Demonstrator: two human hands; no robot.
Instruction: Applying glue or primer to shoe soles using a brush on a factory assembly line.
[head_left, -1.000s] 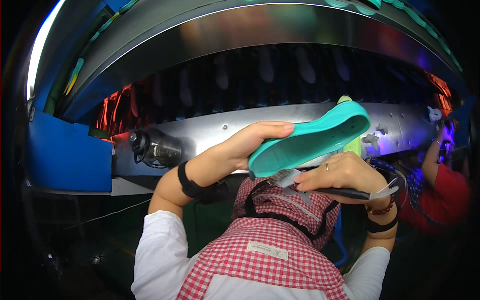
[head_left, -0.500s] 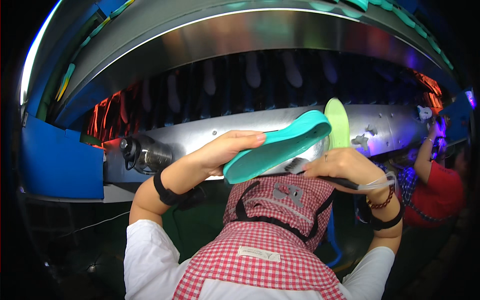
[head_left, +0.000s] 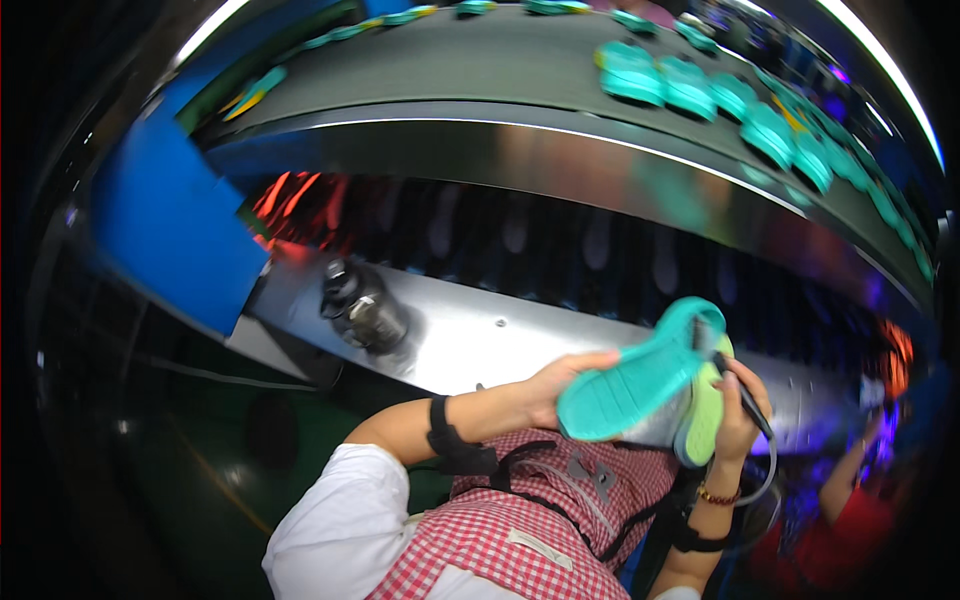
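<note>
A teal shoe sole [head_left: 630,385], raised at its rim, is tilted in the air over the metal ledge. My left hand [head_left: 556,388] is closed on its near left end, thumb on top. My right hand [head_left: 742,405] grips a black-handled brush [head_left: 752,408] with a clear tube running from its end. The dark bristles reach inside the sole's far end and seem to touch it. A light green sole [head_left: 704,412] shows between the teal sole and my right hand; whether my fingers touch it I cannot tell.
A dark bottle [head_left: 365,308] stands on the metal ledge [head_left: 470,335] at left. Beyond, a conveyor belt [head_left: 450,75] carries several teal soles [head_left: 690,85]. Below it is a dark opening with sole shapes and a red glow. A person in red [head_left: 850,530] works at right.
The view has swung, bringing more of the conveyor into sight. The teal sole has turned its inside upward, and the brush has moved from beside its near edge to its far end.
</note>
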